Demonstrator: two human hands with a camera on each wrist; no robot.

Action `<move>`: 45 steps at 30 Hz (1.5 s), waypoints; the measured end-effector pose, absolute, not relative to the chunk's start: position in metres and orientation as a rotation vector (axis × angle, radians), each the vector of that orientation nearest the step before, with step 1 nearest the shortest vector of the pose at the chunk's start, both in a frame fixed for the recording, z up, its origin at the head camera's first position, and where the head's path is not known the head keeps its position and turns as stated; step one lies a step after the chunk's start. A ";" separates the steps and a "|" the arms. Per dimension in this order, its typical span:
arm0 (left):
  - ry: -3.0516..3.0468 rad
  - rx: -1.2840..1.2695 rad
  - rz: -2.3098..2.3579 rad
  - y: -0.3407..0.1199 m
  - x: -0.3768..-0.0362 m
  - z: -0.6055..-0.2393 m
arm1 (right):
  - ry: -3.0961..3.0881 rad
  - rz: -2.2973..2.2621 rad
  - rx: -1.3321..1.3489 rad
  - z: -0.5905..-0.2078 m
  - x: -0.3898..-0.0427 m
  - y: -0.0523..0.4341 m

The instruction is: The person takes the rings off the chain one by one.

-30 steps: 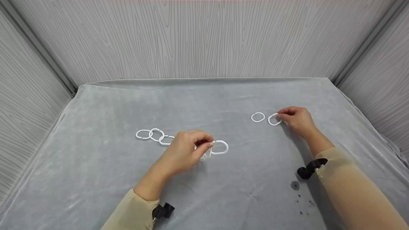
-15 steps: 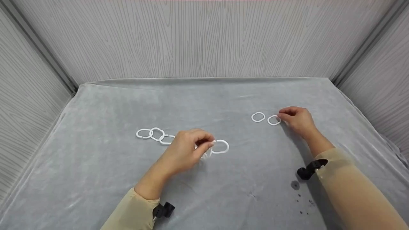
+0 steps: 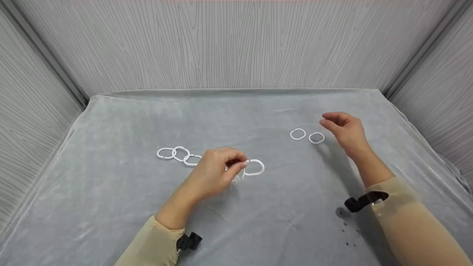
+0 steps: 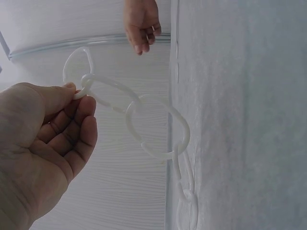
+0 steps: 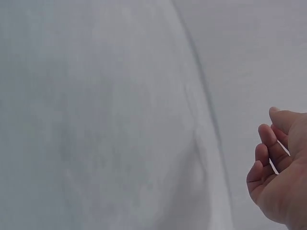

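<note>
Between thumb and fingertips, my left hand [image 3: 208, 173] pinches one white plastic link of a chain [image 3: 186, 159]. The chain's left links lie on the cloth, and its end link [image 3: 263, 168] sticks out to the right of the fingers. In the left wrist view, the pinched link [image 4: 82, 93] joins several oval links [image 4: 187, 129] that hang down in a row. Part of the chain is hidden behind the hand in the head view. My right hand [image 3: 349, 133] is raised over the cloth, fingers loosely bent and holding nothing. Close to it lie two loose links [image 3: 291, 135] [image 3: 309, 139], side by side.
A grey cloth [image 3: 236, 118] covers the table. Pale wood-grain panels [image 3: 236, 44] stand behind it and on both sides. Small dark spots [image 3: 342, 212] mark the cloth near the right wrist camera [image 3: 354, 204].
My right hand let go of the right loose link, which now lies flat, and rose away from it. The left hand holds its place with the chain.
</note>
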State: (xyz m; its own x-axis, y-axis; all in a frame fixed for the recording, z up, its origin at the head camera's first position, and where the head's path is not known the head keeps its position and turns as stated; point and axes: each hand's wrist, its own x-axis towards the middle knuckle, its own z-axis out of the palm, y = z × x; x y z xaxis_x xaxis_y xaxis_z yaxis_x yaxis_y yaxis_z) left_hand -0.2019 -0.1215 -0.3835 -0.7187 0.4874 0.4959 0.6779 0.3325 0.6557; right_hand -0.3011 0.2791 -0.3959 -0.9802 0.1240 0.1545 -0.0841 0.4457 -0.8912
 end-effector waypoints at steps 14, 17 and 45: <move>-2.385 -1.031 -1.329 -0.127 -0.200 -0.386 | -2.237 1.832 0.427 -0.356 -0.242 0.192; -2.380 -1.031 -1.328 -0.128 -0.201 -0.386 | -2.241 1.837 0.500 -0.353 -0.232 0.183; -2.361 -1.003 -1.317 -0.123 -0.196 -0.385 | -2.412 1.693 0.761 -0.381 -0.198 0.142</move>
State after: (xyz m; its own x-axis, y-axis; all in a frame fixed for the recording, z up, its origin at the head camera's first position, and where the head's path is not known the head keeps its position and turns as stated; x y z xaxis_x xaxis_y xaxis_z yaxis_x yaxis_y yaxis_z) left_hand -0.1958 -0.1226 -0.3846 -0.7290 0.4435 0.5215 0.6767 0.3518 0.6468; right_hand -0.1981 0.1419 -0.3812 -0.8704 -0.3408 0.3553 -0.4500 0.2578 -0.8550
